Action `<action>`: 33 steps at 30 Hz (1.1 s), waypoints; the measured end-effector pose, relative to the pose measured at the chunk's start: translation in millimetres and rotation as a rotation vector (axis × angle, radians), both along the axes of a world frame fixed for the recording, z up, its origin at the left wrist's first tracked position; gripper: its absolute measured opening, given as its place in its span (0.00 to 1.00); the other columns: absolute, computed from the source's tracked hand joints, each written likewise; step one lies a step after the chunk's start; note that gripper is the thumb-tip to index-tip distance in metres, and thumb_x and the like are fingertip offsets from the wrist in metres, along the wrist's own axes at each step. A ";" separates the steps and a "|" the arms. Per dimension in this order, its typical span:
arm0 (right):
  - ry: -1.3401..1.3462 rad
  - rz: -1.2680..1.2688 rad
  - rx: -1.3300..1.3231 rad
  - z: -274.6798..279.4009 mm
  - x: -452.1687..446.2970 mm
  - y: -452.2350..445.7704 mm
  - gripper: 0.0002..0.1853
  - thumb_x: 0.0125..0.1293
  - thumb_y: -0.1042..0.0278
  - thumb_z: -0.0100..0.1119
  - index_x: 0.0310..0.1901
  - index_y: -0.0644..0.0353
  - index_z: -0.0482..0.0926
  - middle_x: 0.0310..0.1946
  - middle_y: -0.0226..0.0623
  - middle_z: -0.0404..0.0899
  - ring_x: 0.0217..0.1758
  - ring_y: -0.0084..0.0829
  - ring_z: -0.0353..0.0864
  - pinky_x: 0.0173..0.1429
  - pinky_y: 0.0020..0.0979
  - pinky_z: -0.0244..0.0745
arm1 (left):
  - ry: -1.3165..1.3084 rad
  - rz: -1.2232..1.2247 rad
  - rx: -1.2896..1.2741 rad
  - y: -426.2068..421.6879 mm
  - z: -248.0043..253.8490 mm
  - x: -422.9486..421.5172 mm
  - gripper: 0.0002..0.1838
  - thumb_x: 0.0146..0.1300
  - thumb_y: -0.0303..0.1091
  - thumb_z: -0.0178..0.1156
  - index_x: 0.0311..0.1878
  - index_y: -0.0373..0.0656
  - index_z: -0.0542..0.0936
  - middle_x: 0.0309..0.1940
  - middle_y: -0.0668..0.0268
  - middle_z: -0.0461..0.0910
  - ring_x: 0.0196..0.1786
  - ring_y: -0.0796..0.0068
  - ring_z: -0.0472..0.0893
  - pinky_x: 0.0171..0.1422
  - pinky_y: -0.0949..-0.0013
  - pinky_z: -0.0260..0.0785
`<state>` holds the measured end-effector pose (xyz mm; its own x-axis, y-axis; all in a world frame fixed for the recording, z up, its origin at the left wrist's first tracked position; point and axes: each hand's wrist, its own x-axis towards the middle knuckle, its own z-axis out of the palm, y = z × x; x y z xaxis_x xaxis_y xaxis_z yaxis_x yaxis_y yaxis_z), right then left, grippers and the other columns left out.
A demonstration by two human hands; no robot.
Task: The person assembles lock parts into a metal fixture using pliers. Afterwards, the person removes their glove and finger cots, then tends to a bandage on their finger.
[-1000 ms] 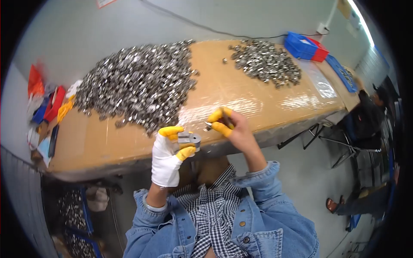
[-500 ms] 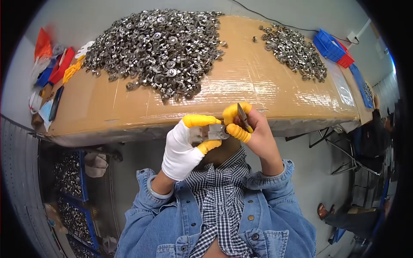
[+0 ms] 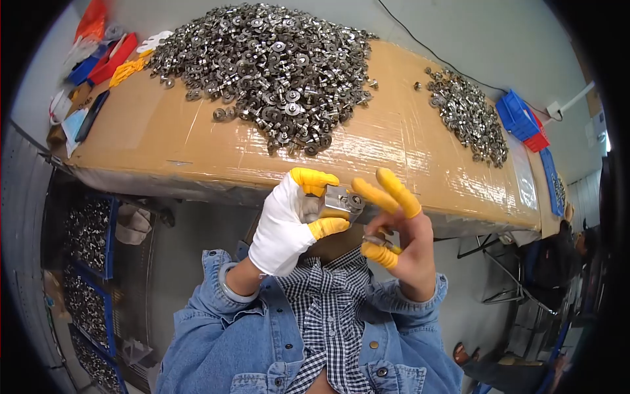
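My left hand (image 3: 285, 220), in a white glove with yellow fingertips, grips a grey metal block (image 3: 336, 201) between thumb and fingers, in front of the table edge. A small round metal part (image 3: 356, 201) sits at the block's right end. Just right of it is my right hand (image 3: 403, 236), with yellow finger covers. Two of its fingers are stretched out, while the thumb and other fingers hold a pointed metal tool (image 3: 378, 241), partly hidden by the hand. Beyond my hands lies a large heap of small metal parts (image 3: 282, 72) on the cardboard-covered table (image 3: 216, 151).
A smaller heap of metal parts (image 3: 469, 118) lies right, near a blue basket (image 3: 516, 115) and red basket (image 3: 538, 136). Blue bins (image 3: 108, 243) of parts stand lower left. A red tray (image 3: 115, 59) and yellow gloves (image 3: 131, 68) are far left. Another person's foot (image 3: 464, 354) shows lower right.
My right hand first came to the block, then drew away to the right, its fingers spreading and the tool turning down into the palm. The round part now shows at the block's end.
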<state>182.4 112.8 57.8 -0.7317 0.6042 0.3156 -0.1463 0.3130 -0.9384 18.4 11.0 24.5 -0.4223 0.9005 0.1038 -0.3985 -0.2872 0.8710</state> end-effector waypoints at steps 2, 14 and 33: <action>-0.111 -0.049 0.210 -2.6 8.0 3.9 0.34 0.52 0.72 0.75 0.63 0.62 0.74 0.35 0.32 0.85 0.26 0.15 0.72 0.32 0.19 0.67 | 0.057 0.017 -0.015 0.3 -6.2 -2.9 0.29 0.49 0.19 0.74 0.54 0.39 0.73 0.41 0.73 0.74 0.35 0.88 0.70 0.44 0.82 0.66; -0.130 -0.204 0.516 8.8 -7.6 10.6 0.19 0.54 0.73 0.71 0.50 0.64 0.82 0.33 0.35 0.85 0.30 0.23 0.81 0.35 0.24 0.75 | 0.042 -0.006 -0.029 -0.2 -3.4 -2.3 0.28 0.50 0.24 0.75 0.54 0.40 0.74 0.42 0.70 0.74 0.41 0.83 0.74 0.48 0.79 0.68; -0.133 -0.185 0.820 11.1 2.3 8.9 0.24 0.46 0.62 0.73 0.46 0.63 0.80 0.38 0.39 0.83 0.33 0.29 0.80 0.35 0.26 0.73 | 0.212 -0.191 0.250 3.0 -23.9 -6.9 0.25 0.55 0.11 0.55 0.53 0.45 0.66 0.60 0.56 0.69 0.54 0.71 0.76 0.63 0.65 0.68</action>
